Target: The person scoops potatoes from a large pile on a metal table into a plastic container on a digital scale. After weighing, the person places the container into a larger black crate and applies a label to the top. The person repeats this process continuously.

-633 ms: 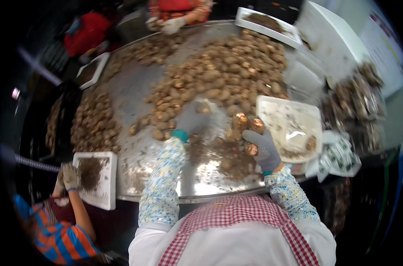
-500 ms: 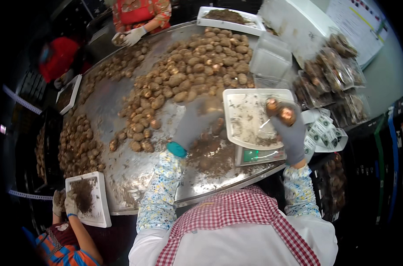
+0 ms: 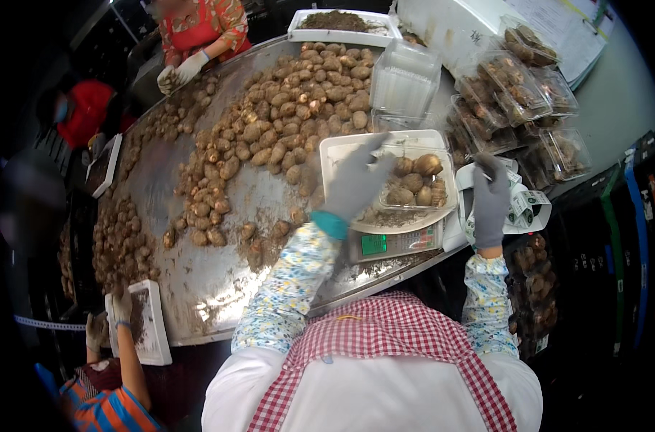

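Observation:
A clear plastic box [image 3: 418, 177] with several brown taro corms [image 3: 414, 179] in it sits on the white tray [image 3: 336, 147] of a weighing scale [image 3: 396, 243] with a green display. My left hand [image 3: 361, 178], in a grey glove, reaches over the tray at the box's left side. Its fingers are stretched and apart, slightly blurred, with nothing held. Right of the scale, my right hand [image 3: 490, 205], also gloved in grey, is raised beside a strip of white stickers [image 3: 523, 209]. Its fingers are bent together with dark tips; whatever they may hold is hidden.
A large taro heap [image 3: 298, 101] covers the metal table [image 3: 230, 288]. Empty clear boxes [image 3: 406, 79] stand behind the scale, and filled boxes [image 3: 511, 86] are stacked at the right. A person in red [image 3: 198, 36] works across the table; another person's hands [image 3: 111, 317] are at the lower left.
My right hand has moved from over the tray, where it was at two taro corms, to beside the stickers. My left hand has come from the loose corms to the box.

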The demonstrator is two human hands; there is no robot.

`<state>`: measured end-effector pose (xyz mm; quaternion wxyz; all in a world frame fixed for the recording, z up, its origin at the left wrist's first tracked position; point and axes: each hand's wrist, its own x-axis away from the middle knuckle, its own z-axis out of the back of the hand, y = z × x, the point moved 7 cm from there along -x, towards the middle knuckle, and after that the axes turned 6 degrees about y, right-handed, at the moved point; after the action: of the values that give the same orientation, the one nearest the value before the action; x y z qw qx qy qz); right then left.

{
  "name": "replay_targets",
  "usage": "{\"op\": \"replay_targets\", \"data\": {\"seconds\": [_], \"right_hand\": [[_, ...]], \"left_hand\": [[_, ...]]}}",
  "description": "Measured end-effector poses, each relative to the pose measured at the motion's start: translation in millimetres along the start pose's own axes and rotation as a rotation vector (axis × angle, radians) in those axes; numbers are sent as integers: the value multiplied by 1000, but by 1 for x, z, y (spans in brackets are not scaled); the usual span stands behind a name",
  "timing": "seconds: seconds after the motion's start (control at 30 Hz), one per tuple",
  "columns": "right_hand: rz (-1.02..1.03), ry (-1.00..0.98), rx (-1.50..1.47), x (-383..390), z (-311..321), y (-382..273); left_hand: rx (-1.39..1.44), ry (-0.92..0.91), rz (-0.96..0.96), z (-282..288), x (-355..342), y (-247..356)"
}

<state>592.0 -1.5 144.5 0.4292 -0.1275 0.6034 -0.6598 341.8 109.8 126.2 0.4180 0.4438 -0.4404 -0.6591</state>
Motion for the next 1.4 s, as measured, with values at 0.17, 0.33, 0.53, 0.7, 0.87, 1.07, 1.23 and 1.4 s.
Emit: {"op": "replay_targets", "data": {"seconds": [0.17, 0.33, 0.53, 0.7, 0.87, 1.07, 1.23, 1.4], "right_hand": [[112, -37, -183, 48, 8, -18], [424, -200, 197, 37, -32, -83], [337, -125, -646, 2, -30, -221], [351, -861, -83, 124, -245, -151], [901, -983, 474, 214, -359, -71], [889, -1189, 702, 237, -380, -34], [326, -825, -76, 236, -280, -58], [-41, -987, -182, 226, -220, -40]], "left_hand": [[-51, 501, 251, 160, 48, -58], [-214, 489, 442, 253, 123, -74], [-239, 631, 219, 299, 160, -24], [-733, 365, 359, 247, 190, -95], [-882, 452, 402, 222, 206, -155], [-310, 766, 442, 269, 229, -159], [-503, 386, 562, 234, 223, -156], [-771, -142, 461, 148, 192, -142]]}}
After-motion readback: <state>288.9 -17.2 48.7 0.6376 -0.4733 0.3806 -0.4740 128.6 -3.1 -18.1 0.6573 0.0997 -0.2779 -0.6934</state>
